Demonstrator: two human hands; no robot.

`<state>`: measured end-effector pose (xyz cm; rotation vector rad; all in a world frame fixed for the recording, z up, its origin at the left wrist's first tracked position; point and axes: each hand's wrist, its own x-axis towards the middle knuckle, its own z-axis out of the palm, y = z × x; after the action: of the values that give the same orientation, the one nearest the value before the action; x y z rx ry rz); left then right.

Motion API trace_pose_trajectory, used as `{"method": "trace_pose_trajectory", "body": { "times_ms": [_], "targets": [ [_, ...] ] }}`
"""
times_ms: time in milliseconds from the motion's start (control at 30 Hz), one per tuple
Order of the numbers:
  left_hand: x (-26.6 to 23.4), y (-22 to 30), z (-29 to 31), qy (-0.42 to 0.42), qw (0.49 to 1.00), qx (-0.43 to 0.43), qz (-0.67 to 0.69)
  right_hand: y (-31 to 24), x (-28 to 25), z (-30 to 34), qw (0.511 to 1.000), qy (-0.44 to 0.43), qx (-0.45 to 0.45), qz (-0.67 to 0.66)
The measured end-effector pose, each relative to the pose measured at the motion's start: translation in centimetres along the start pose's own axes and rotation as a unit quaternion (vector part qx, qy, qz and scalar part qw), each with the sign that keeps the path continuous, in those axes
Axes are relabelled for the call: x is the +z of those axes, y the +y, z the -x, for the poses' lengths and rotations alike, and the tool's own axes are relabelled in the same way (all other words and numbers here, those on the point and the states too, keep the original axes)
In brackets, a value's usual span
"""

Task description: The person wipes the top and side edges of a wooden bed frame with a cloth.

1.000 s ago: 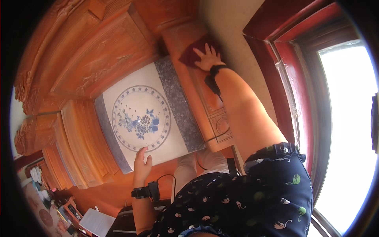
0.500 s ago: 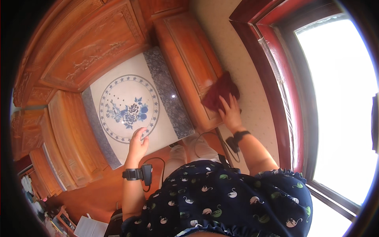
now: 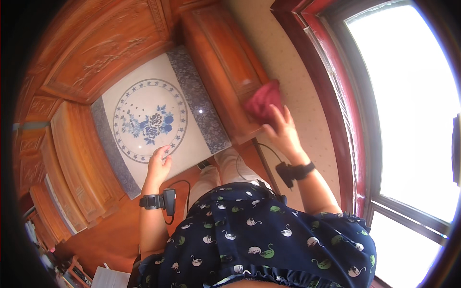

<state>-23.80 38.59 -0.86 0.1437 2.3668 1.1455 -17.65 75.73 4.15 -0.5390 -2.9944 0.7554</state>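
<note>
The red cloth (image 3: 264, 102) was seen just ahead and left of the right hand (image 3: 282, 132), the nearer of 2, overlapped by its spread fingers, while the left hand (image 3: 159, 168) was kept unclenched, empty.

Dark red cloth (image 3: 262, 101) (loosely crumpled) on the wall-side near end of the wooden ledge (image 3: 223, 57).

A bright, red-trimmed window (image 3: 401, 105) stands beside a beige wall (image 3: 309, 125).

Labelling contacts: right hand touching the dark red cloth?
Touching. In the head view, fingers of the right hand lie over the edge of the dark red cloth, with no gap visible.
</note>
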Motion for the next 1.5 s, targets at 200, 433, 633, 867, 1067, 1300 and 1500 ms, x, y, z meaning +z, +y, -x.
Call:
{"method": "trace_pose_trajectory", "body": {
  "times_ms": [200, 433, 633, 867, 1067, 1300, 1500],
  "targets": [
    [0.7, -2.5, 0.7, 0.034, 0.998, 0.044, -0.030, -2.1, 7.6, -1.6, 0.982, -0.121, -0.046, 0.135],
    [0.4, -3.0, 1.0, 0.052, 0.998, -0.018, 0.009, -0.7, 8.2, -5.7, 0.927, -0.225, -0.182, 0.241],
    [0.4, -2.4, -1.4, 0.078, 0.995, -0.066, -0.006, -3.7, 7.3, -12.9, 0.890, -0.296, -0.253, 0.237],
    [1.1, -1.0, -3.6, 0.123, 0.989, -0.070, 0.047, -7.5, 8.3, -24.4, 0.876, -0.299, -0.307, 0.221],
    [2.3, -3.5, -2.1, 0.160, 0.976, -0.123, 0.087, -11.1, 5.5, -36.4, 0.961, -0.107, -0.255, 0.027],
    [3.9, -2.9, -1.0, 0.143, 0.953, -0.260, 0.065, -12.1, 8.9, -42.5, 0.976, -0.068, -0.181, 0.101],
    [5.2, -6.1, 2.0, 0.164, 0.967, -0.196, 0.017, -12.5, 14.5, -45.3, 0.991, -0.064, -0.118, 0.006]
  ]
}}
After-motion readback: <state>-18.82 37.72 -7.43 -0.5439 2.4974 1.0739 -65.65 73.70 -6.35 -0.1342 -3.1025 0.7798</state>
